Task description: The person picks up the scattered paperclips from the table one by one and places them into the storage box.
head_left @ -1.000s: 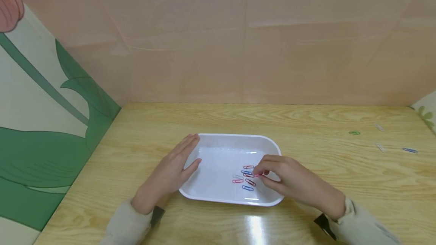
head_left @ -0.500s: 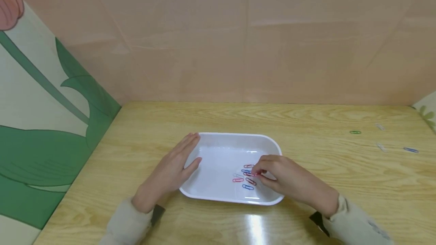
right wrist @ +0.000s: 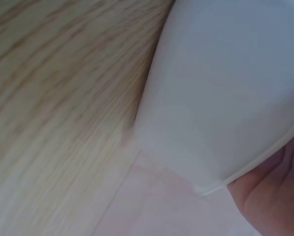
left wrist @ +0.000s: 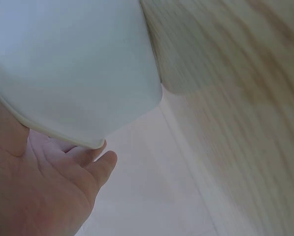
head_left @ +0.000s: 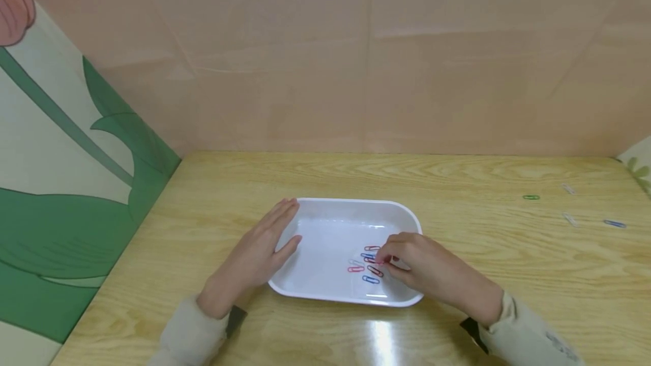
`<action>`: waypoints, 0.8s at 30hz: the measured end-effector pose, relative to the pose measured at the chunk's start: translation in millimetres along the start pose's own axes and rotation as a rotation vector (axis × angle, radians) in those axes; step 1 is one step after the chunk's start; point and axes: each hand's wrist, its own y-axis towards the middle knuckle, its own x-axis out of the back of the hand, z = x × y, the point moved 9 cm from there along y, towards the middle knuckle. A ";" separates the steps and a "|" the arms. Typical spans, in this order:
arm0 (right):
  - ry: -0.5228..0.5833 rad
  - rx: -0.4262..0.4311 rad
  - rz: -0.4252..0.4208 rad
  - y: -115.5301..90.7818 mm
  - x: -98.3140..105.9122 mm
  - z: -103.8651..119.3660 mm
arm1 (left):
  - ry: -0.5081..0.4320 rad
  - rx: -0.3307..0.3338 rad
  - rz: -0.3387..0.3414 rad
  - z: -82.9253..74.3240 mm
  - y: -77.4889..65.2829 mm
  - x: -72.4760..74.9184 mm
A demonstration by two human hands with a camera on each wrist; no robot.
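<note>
A white rectangular tray (head_left: 315,264) sits on the wooden table, with several red, blue, pink and pale paper clips grouped in its right half. My left hand (head_left: 256,250) rests on the tray's left rim, its fingers fairly straight and the thumb over the inside. Above the group, my right hand (head_left: 432,267) pinches a pink paper clip (head_left: 380,262) between thumb and forefinger; the fingers partly cover it. Both wrist views show mostly the tray's outer wall (left wrist: 78,69), with part of the left palm (left wrist: 43,191) and of the right hand (right wrist: 277,196) at its rim.
Loose on the right of the table (head_left: 483,213) lie a green paper clip (head_left: 531,197), a blue one (head_left: 615,223) and two pale ones. A pinkish-beige wall covering (head_left: 330,72) rises behind the table. A panel with painted green leaves (head_left: 61,242) stands on the left.
My right hand has shifted slightly left over the paper clips, keeping its pinch on the pink one. The left hand and the tray look still.
</note>
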 end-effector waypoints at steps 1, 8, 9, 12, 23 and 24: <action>-0.003 0.002 -0.003 -0.2 0.1 0.3 | -0.001 -0.001 0.000 -0.2 0.0 0.0; -0.022 0.001 -0.019 -0.7 -0.1 0.9 | -0.007 -0.012 -0.010 -1.4 -0.1 1.2; -0.025 -0.001 -0.021 -0.6 -0.2 1.0 | -0.007 -0.012 -0.010 -1.4 0.0 1.3; -0.035 -0.010 -0.025 -0.6 -0.6 1.0 | -0.006 -0.010 -0.005 -1.1 0.2 0.8; -0.029 -0.016 -0.027 0.3 -1.3 1.9 | -0.001 0.003 0.004 0.5 -0.2 0.7; -0.026 -0.014 -0.026 0.4 -1.4 2.1 | -0.001 0.003 0.002 0.5 -0.3 1.0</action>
